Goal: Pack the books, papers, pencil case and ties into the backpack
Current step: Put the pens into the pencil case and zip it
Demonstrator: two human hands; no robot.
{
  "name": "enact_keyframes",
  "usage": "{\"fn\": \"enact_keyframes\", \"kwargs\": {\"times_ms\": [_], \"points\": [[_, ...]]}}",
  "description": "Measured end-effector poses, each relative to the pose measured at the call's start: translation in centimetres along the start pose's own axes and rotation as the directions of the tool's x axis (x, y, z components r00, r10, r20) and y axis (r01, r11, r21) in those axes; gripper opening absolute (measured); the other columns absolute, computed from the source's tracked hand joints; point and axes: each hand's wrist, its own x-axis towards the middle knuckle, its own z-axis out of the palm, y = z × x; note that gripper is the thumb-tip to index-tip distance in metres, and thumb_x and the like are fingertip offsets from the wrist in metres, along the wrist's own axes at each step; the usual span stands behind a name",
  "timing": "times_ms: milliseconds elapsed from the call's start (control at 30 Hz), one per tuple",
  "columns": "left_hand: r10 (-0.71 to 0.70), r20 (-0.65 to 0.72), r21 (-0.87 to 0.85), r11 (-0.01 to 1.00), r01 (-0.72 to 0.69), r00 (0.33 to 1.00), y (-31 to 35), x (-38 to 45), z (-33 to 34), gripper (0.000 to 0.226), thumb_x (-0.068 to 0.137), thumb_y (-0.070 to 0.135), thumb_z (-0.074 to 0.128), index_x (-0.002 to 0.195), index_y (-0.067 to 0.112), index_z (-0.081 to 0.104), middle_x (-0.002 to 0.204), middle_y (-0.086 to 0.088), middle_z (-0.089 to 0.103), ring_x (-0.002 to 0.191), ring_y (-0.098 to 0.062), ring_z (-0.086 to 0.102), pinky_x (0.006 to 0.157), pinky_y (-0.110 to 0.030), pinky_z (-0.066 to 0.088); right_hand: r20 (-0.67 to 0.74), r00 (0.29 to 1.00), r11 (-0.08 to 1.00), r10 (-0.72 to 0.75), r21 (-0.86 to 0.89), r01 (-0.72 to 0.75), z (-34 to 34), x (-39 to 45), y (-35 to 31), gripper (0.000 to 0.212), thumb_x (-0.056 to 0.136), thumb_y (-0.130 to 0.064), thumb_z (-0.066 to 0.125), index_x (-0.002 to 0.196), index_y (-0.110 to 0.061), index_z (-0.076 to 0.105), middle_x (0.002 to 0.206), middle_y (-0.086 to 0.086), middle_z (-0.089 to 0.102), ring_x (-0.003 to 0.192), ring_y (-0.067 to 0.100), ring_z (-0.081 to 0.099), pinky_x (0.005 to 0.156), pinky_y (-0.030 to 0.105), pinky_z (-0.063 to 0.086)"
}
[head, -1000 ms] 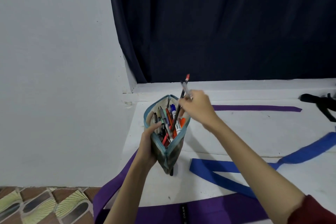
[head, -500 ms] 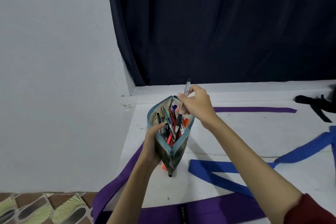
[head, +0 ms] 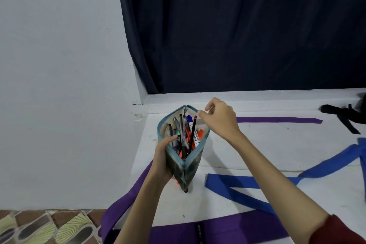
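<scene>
From the head view, your left hand (head: 164, 159) grips the pencil case (head: 183, 144) upright over the white worktop (head: 277, 148), its mouth gaping and pens standing proud. Your right hand (head: 219, 120) hovers at the far rim, fingers curled; whether it pinches anything you cannot tell. Tilt it and pens may spill. The marker (head: 193, 129) label is unreadable.

Pencil case (head: 190, 166) teal-edged, dark-patterned; ties purple (head: 277, 120), blue (head: 247, 181).
</scene>
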Motion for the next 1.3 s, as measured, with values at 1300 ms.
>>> {"fn": "enact_keyframes", "kwargs": {"times_ms": [1300], "points": [[0.022, -0.091, 0.045, 0.999, -0.018, 0.996, 2.1, -0.5, -7.1, 0.035, 0.067, 0.017, 0.062, 0.097, 0.034, 0.07, 0.099, -0.008, 0.072, 0.089, -0.025, 0.069, 0.071, -0.038, 0.055, 0.385, 0.889, 0.938, 0.248, -0.326, -0.121, 11.4, -0.5, 4.9, 0.036, 0.082, -0.042, 0.068, 0.086, -0.016, 0.044, 0.07, -0.003, 0.045, 0.067, 0.011, 0.049, 0.049, 0.019, 0.033]]}}
